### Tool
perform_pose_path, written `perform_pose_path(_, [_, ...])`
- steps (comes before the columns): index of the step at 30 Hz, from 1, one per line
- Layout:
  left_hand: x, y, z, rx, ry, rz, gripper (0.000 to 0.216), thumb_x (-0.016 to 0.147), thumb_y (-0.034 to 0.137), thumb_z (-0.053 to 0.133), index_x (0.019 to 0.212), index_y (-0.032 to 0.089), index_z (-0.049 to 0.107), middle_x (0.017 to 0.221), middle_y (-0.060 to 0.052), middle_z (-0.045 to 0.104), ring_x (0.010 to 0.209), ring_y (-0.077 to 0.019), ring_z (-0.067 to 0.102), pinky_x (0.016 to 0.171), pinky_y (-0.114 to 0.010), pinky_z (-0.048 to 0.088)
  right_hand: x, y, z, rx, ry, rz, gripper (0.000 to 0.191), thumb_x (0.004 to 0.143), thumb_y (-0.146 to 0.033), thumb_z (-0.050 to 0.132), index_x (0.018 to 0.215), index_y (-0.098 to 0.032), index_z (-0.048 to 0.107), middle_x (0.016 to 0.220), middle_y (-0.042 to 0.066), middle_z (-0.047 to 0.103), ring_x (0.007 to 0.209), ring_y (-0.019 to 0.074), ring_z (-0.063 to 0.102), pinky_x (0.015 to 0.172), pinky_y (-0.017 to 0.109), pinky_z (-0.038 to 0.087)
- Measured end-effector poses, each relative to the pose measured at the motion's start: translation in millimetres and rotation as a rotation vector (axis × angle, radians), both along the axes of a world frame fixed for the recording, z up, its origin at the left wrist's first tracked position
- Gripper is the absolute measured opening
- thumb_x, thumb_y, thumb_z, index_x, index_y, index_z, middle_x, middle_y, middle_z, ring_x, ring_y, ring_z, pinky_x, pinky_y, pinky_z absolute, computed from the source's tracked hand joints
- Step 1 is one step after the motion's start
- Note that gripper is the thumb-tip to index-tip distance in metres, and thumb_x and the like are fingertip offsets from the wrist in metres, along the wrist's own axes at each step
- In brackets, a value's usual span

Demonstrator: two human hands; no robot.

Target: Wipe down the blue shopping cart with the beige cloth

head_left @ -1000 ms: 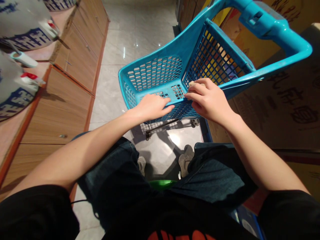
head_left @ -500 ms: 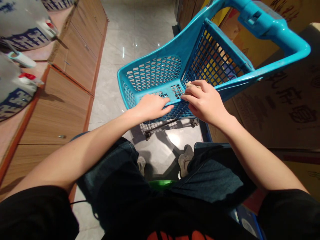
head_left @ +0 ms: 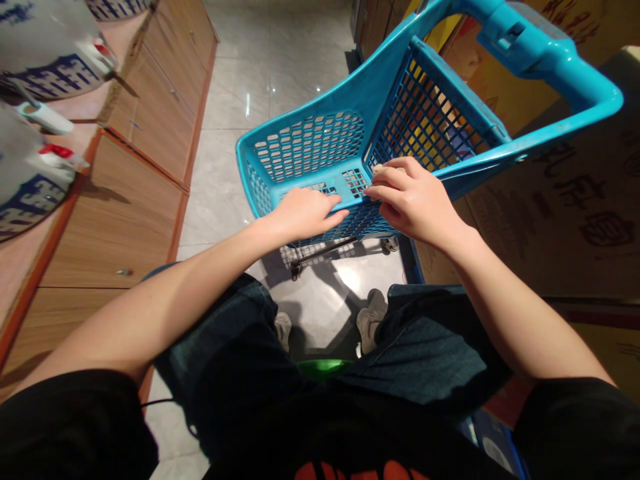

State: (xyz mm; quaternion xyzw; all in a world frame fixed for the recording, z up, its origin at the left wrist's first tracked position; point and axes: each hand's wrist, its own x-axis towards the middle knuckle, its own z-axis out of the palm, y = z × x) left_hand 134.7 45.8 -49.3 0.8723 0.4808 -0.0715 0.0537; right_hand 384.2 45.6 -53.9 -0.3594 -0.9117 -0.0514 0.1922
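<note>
Floor (head_left: 240, 73) is shining under this blue cart (head_left: 373, 113)
Left hand (head_left: 306, 212) is wrapping fingers round its near rim (head_left: 356, 202), right hand (head_left: 409, 199) clutching some pale wad (head_left: 381, 169)

Light: moderate indoor, evidently from above, leaving white glare on the grey floor (head_left: 235, 87) and one bright patch by the blue cart (head_left: 383, 93), beside its mesh-patterned shadow. Shade: my forearms (head_left: 213, 273) partly lit, my black shirt (head_left: 260, 433) and jeans (head_left: 235, 360) near-dark, the cartons (head_left: 560, 260) at right dim. Picture: wide-angle stretch toward the edges, my sleeves (head_left: 80, 427) ballooned, the jars (head_left: 45, 37) at left tilted and soft, their patterns smeared.
</note>
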Motion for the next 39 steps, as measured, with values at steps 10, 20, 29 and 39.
perform_pose_path(10, [0.0,-0.2,0.3,0.001,0.015,0.006,0.062,0.111,0.059,0.033,0.136,0.021,0.075,0.121,-0.015,0.083,0.112,-0.0348,0.078,0.088,-0.038,0.055,-10.3,-4.2,-2.3,-0.021,-0.023,-0.023,0.043,0.09,-0.01,0.06,0.124,-0.029,0.078,0.123,0.011,0.075,0.131,0.0381,0.056,0.094,0.057,0.054])
perform_pose_path(20, [0.0,-0.5,0.6,0.0,0.004,0.004,0.06,0.112,0.058,0.034,0.134,0.021,0.076,0.12,-0.015,0.083,0.112,-0.036,0.079,0.086,-0.038,0.055,-9.2,-3.5,-2.1,-0.018,-0.013,-0.032,0.041,0.09,-0.012,0.058,0.122,-0.03,0.078,0.122,0.011,0.075,0.128,0.037,0.056,0.093,0.056,0.054])
perform_pose_path(29, [0.4,-0.5,1.4,0.0,0.013,0.0,0.059,0.112,0.057,0.034,0.134,0.02,0.075,0.121,-0.015,0.083,0.113,-0.0353,0.079,0.087,-0.038,0.055,-8.1,-1.7,-2.9,-0.002,-0.023,-0.029,0.04,0.091,-0.011,0.056,0.119,-0.028,0.079,0.122,0.01,0.074,0.127,0.0353,0.057,0.093,0.054,0.053])
perform_pose_path(39, [0.5,0.0,-0.4,0.013,0.019,-0.001,0.06,0.112,0.057,0.034,0.134,0.02,0.076,0.121,-0.015,0.083,0.113,-0.0359,0.079,0.086,-0.037,0.054,-10.9,-3.3,-3.7,0.017,-0.04,-0.033,0.034,0.092,-0.012,0.057,0.115,-0.026,0.078,0.121,0.012,0.073,0.128,0.0362,0.056,0.092,0.052,0.051])
